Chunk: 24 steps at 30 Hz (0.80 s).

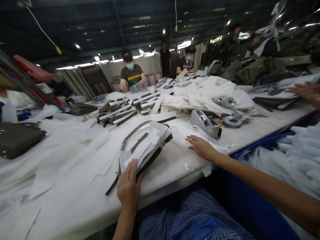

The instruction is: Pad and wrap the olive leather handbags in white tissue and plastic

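Note:
In front of me on the white table (82,203) lies a dark olive handbag (155,155), tilted, with white paper sheets (150,141) over its upper side. Its strap (128,137) arches behind it, partly wrapped in something pale. My left hand (128,186) grips the near end of the handbag, thumb on one side and fingers on the other. My right hand (203,147) is apart from it to the right, palm down with fingers stretched out, holding nothing. Just beyond that hand stands a grey tape dispenser (203,122).
A heap of white paper (192,95) and stacked wrapped bags (116,111) spread across the table's far side. Rolls of grey strip (232,120) lie right of the dispenser. Another handbag (21,138) sits far left. A co-worker's hand (306,91) reaches in at right; masked people work opposite.

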Motion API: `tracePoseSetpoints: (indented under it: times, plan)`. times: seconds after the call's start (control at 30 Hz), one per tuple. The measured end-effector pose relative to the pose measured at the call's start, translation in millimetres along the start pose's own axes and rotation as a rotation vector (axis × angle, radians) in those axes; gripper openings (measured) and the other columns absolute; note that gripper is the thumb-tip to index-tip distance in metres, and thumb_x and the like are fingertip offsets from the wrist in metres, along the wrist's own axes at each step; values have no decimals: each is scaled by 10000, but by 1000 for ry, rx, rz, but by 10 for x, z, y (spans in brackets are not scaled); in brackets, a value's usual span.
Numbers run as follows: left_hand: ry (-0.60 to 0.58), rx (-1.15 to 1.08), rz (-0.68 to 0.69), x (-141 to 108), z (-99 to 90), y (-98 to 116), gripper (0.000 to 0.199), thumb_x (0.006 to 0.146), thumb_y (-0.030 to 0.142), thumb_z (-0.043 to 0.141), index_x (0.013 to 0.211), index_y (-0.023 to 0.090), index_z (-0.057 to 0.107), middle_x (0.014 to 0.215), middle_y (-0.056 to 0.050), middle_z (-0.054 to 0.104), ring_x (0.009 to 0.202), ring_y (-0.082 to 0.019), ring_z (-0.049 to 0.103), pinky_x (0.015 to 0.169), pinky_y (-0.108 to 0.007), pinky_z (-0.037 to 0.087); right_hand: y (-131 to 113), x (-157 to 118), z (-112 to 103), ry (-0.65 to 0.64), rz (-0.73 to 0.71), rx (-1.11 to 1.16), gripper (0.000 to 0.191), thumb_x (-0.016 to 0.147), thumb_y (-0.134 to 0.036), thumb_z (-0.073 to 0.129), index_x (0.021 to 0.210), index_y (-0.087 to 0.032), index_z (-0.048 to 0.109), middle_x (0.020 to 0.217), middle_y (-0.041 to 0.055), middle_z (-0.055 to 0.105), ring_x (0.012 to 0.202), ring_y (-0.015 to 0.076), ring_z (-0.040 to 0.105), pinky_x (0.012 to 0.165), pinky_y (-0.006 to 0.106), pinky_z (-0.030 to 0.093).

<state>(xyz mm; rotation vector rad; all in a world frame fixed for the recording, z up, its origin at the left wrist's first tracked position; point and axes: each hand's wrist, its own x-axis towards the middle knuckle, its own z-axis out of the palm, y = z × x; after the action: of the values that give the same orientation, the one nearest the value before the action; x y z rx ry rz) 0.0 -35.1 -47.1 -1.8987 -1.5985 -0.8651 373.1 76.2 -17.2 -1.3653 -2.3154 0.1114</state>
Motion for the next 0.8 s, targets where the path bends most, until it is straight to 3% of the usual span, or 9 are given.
tracePoseSetpoints:
  times: [0.1,0.2,0.3,0.4,0.47,0.57,0.63,0.7,0.8]
  plan:
    - [4,-20,-15,6,15,8,680,950,241,584,1553,272,270,1411,-65,584,1201,-251,613,997,-366,448,240,27,61,-63,-29,-50,273,909,-252,598,1126,-151,729,1225,123,702,1199,293,618,1056,461,475]
    - [3,-20,-14,21,14,11,677,952,230,577,1553,272,269,1407,-66,587,1199,-250,616,1001,-366,449,272,131,62,-30,-30,-39,251,954,-290,539,1006,-198,766,1111,77,750,1103,263,667,1015,440,491]
    - [3,-14,-13,41,0,23,686,950,233,579,1556,269,260,1396,-69,596,1196,-250,619,997,-366,456,171,250,-28,20,-30,-33,263,963,-320,533,1009,-212,768,1118,73,750,1115,272,660,1025,458,469]
    - [15,-15,-28,56,-15,41,693,946,214,583,1556,268,258,1385,-70,605,1193,-248,621,995,-366,460,-97,247,-174,36,-86,45,265,969,-363,536,1021,-244,767,1139,47,744,1110,254,661,1047,449,449]
    - [22,-16,-47,58,-17,50,693,943,197,586,1553,271,265,1385,-69,605,1191,-248,622,990,-368,462,-336,157,-256,-79,-148,174,271,971,-397,533,1012,-271,770,1103,21,756,1049,231,687,997,405,490]
    - [24,-20,-65,47,-6,50,702,938,198,598,1553,270,266,1391,-69,600,1189,-251,622,987,-372,462,-628,8,-279,-352,-187,366,285,944,-465,564,997,-285,778,1011,9,775,943,213,722,880,334,548]
    - [25,-29,-73,35,5,40,707,935,210,607,1552,268,266,1394,-70,598,1194,-253,619,1000,-376,458,-717,-14,-194,-364,-162,393,322,951,-488,545,1034,-276,772,1034,21,771,967,218,720,901,337,549]
    - [26,-40,-86,28,9,25,699,933,222,613,1547,264,282,1396,-72,596,1201,-253,614,1017,-376,454,-741,41,-28,-256,-125,321,384,973,-482,500,1182,-245,719,1211,61,716,1132,243,663,1010,384,506]
    - [44,-46,-111,48,-2,-6,668,928,242,627,1527,252,332,1369,-79,617,1194,-252,618,1017,-369,460,-774,203,316,-242,-122,155,645,927,-535,553,1426,-128,522,1498,175,466,1396,319,429,1161,483,350]
